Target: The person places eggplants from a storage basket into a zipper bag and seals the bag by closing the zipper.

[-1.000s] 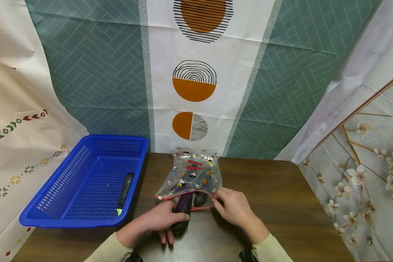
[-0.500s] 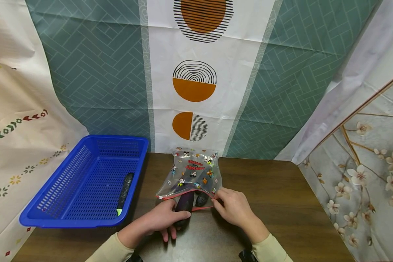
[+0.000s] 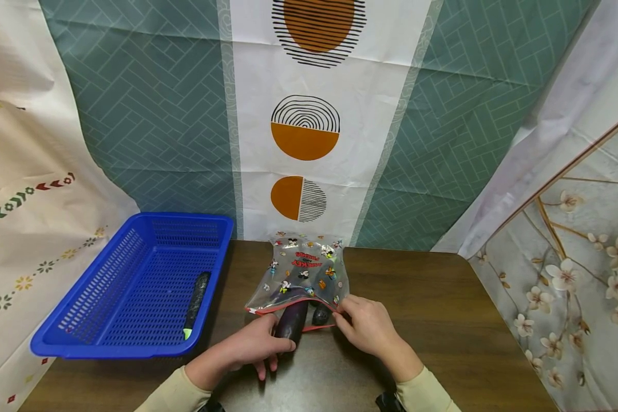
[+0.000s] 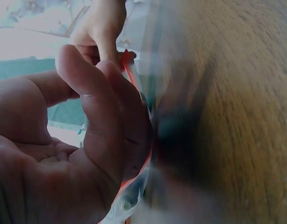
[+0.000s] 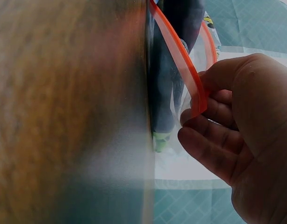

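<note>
The eggplant (image 3: 292,321), at the lower centre of the frame, has slid up a little: less of its near end shows below the thumb of the left hand (image 3: 254,343) than a second ago. More of it therefore seems to lie under the printed film of the zip bag (image 3: 288,260). The near end appears to jut past the mouth's lower edge, so the work at the bag looks advanced but unfinished. The dark vegetable (image 3: 321,314) just right of it in the mouth has shifted slightly rightward, probably nudged aside; the bag itself lies almost as it did.

The left grip is on the eggplant, thumb across the near end and fingers at its left and underneath, though the left wrist view hides the contact. The right grip is plain in its own wrist view: thumb and fingers pinch the red zip strip (image 5: 185,63) at one corner of the mouth, which gapes toward the bottom of the frame.

The eggplant is deep purple, nearly black, smooth and faintly glossy, with a thick rounded near end; its far part blurs beneath the clear film and its cartoon prints. In the right wrist view, a long dark shape with a pale green end shows beside it through the plastic.

At the left of the frame, the blue basket (image 3: 108,351) stands on the tabletop (image 3: 422,292), holding a rough, blackish long vegetable (image 3: 197,300) with a bright green tip, lying along its right wall.
</note>
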`<state>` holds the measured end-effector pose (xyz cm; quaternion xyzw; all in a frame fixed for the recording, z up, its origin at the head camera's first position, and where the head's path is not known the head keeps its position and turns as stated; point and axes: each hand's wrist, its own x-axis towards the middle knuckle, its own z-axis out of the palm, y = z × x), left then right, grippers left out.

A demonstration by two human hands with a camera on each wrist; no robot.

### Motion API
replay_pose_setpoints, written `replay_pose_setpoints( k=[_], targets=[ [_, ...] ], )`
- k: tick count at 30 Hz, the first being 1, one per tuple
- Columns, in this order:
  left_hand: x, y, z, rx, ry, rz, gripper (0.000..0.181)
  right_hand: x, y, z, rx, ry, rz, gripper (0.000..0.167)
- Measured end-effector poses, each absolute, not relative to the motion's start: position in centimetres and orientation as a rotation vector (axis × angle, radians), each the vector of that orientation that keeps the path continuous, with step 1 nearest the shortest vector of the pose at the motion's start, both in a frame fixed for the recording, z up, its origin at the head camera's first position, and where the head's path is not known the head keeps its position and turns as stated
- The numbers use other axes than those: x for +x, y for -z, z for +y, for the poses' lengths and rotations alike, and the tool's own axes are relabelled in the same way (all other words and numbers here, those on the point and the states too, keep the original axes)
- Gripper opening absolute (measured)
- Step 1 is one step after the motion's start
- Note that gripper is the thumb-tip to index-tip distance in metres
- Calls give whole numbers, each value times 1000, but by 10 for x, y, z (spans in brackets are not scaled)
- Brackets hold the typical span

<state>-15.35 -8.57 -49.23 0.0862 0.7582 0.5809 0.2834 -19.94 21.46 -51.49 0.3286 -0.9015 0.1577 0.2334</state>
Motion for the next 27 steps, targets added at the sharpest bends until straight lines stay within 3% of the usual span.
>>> replay_pose_setpoints(
  k=[15, 27],
  targets=[
    [-158, 497, -86, 254, -1543, 2016, 32, -199, 516, 214, 892, -441, -2487, 22],
    [-161, 502, -80, 247, -1577, 1961, 52, -199, 513, 213, 892, -451, -2508, 21]
  ],
)
